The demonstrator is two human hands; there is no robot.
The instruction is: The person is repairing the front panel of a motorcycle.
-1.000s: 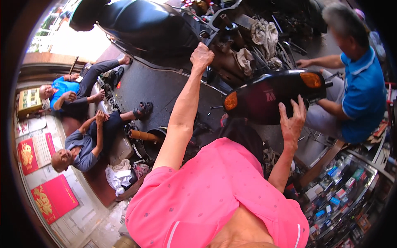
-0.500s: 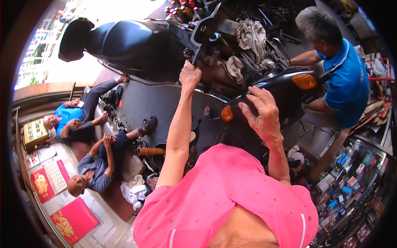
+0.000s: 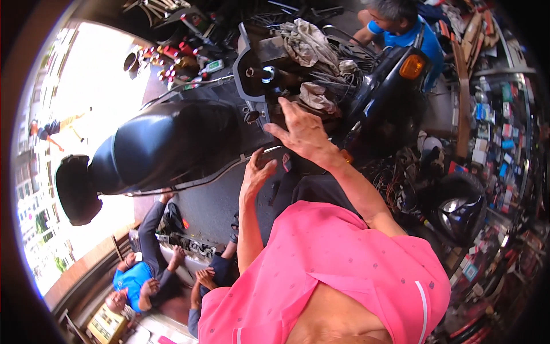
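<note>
A black scooter [image 3: 172, 137] lies across the view, its seat to the left and its front with an orange turn signal [image 3: 412, 67] to the right. My right hand [image 3: 305, 131] reaches over the scooter's middle, fingers spread, close to the grey plastic panel [image 3: 247, 74] in front of the seat. Just left of it and nearer to me, my left hand [image 3: 255, 175] hovers by the scooter's side edge, fingers bent and apart. Neither hand holds anything. Crumpled dirty rags [image 3: 309, 43] and a bundle of cables [image 3: 338, 83] lie beyond my right hand.
A person in a blue shirt [image 3: 409, 37] crouches beyond the scooter's front. At lower left sits another in blue [image 3: 134, 286], beside a third person's clasped hands [image 3: 205, 278]. A glass case of small boxes [image 3: 498, 149] and a black helmet [image 3: 458, 209] are at right.
My left hand has let go of the scooter's edge below the seat and drawn back. My right hand has moved left from the scooter's front. The view has turned.
</note>
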